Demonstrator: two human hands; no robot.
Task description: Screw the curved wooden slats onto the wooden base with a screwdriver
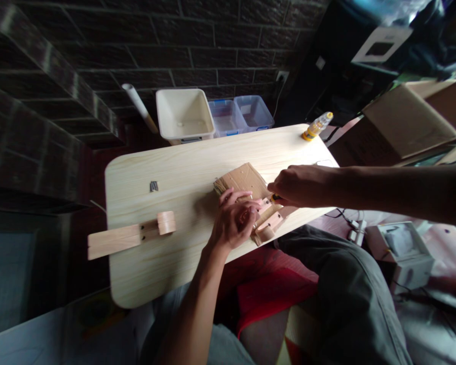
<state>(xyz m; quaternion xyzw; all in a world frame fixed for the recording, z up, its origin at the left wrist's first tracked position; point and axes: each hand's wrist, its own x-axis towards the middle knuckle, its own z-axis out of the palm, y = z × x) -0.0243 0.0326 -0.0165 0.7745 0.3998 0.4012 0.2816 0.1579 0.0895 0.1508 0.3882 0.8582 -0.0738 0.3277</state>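
My right hand [285, 183] is closed around a screwdriver [275, 197] with a yellow-and-black handle. The tool points toward a small wooden part [269, 223] with dark screws in it, near the front edge of the table. From the left, my left hand [235, 218] grips the wooden part with bent fingers, and some fingers reach over the cardboard. That thick piece of cardboard [243, 177] lies behind and partly under the wood. The screwdriver's tip and the left fingers' exact contact are hard to make out.
On the table [190, 172], a wooden piece with a rounded end [129, 235] overhangs the left edge. Several dark screws [154, 186] lie behind it. A clear-and-yellow bottle-shaped container [317, 125] stands at the far right corner. Bins [184, 134] sit behind; cardboard boxes [410, 119] are at right.
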